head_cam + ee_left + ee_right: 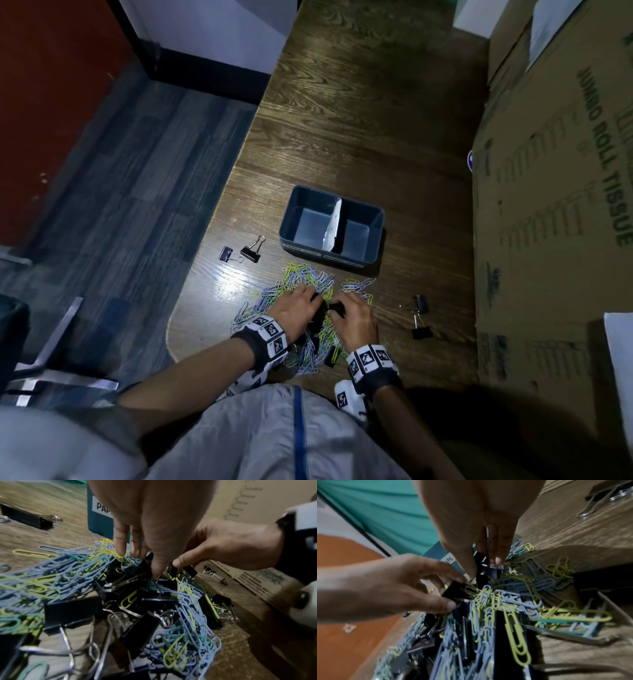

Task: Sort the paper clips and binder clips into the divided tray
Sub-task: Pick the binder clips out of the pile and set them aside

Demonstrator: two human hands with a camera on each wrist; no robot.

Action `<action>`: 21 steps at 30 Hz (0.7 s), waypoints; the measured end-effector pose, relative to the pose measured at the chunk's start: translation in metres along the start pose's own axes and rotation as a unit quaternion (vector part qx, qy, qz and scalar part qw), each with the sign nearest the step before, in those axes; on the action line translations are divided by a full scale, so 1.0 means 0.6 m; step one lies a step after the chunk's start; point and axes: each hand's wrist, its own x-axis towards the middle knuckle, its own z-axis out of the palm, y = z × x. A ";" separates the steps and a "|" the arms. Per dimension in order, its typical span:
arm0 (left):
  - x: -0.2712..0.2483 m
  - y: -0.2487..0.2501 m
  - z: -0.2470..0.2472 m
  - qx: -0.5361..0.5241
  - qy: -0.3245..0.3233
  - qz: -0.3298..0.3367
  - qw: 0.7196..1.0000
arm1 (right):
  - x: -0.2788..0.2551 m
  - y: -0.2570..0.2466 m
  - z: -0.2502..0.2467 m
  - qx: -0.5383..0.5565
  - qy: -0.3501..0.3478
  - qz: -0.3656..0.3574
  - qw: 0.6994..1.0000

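Observation:
A mixed pile of blue, yellow and green paper clips and black binder clips lies on the wooden table in front of the dark blue divided tray. Both tray compartments look empty. Both hands are in the pile's middle. My left hand pinches a black binder clip between thumb and fingers. Close beside it, my right hand pinches another black binder clip, seen in the left wrist view as well. Many more binder clips lie tangled among the paper clips.
Two loose binder clips lie left of the tray and two more lie right of the pile. A large cardboard box stands along the table's right side. The table's rounded edge is just left of the pile.

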 end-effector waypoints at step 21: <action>-0.101 -0.214 -0.008 -0.194 0.158 -0.285 0.925 | 0.005 0.142 -0.110 0.141 0.086 0.260 0.951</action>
